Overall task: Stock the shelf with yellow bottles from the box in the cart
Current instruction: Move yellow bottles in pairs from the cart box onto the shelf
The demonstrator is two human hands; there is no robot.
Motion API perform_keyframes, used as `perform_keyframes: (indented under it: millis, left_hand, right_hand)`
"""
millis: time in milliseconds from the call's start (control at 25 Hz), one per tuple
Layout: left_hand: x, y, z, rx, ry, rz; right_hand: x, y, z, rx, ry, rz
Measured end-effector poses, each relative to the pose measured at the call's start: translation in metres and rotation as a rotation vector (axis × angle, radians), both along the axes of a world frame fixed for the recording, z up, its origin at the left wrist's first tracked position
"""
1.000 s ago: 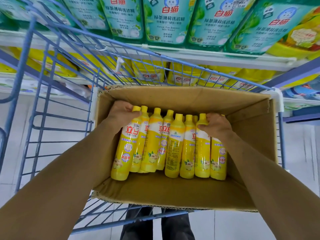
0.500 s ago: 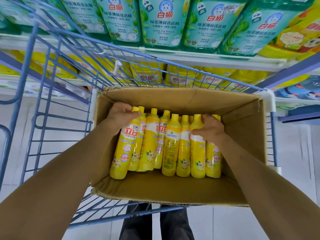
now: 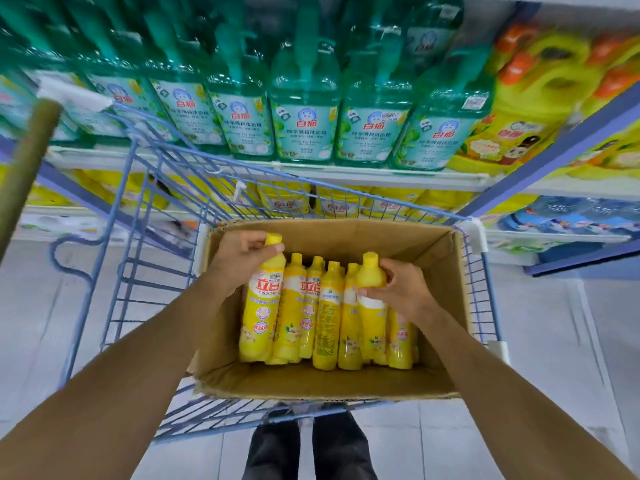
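Left bottle (image 3: 261,306) is gripped by curled fingers of left hand (image 3: 242,258), right bottle (image 3: 372,306) by right hand (image 3: 398,292), both in the box (image 3: 346,237) in the cart (image 3: 476,235). Grip could be lost or neighbours toppled if yanked crooked.

Left grip (image 3: 239,261), right grip (image 3: 401,293), both curled

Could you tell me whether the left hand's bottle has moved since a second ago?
Yes: the bottle in the left hand rose toward the box's far wall, above the row.
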State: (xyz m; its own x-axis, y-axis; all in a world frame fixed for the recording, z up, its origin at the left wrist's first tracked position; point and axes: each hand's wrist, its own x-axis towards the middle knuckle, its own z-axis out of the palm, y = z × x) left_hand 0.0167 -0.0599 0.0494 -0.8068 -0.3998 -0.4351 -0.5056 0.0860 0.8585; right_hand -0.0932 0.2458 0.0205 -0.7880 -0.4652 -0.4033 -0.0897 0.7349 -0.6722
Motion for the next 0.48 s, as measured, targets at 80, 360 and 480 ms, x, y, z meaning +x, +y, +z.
perform_keyframes:
  millis: [80, 360, 480]
  left_hand:
    - [-0.009, 0.004, 0.031, 0.003, 0.11, 0.009]
    - [-0.064, 0.011, 0.203, -0.007, 0.467, -0.141]
    - [-0.08, 0.006, 0.296, -0.06, 0.634, -0.157]
  right_hand:
    - [-0.006, -0.011, 0.034, -0.11, 0.025, -0.012]
    - [-0.038, -0.055, 0.216, -0.454, 0.256, -0.02]
    - [-0.055, -0.069, 0.3, -0.533, 0.353, 0.014]
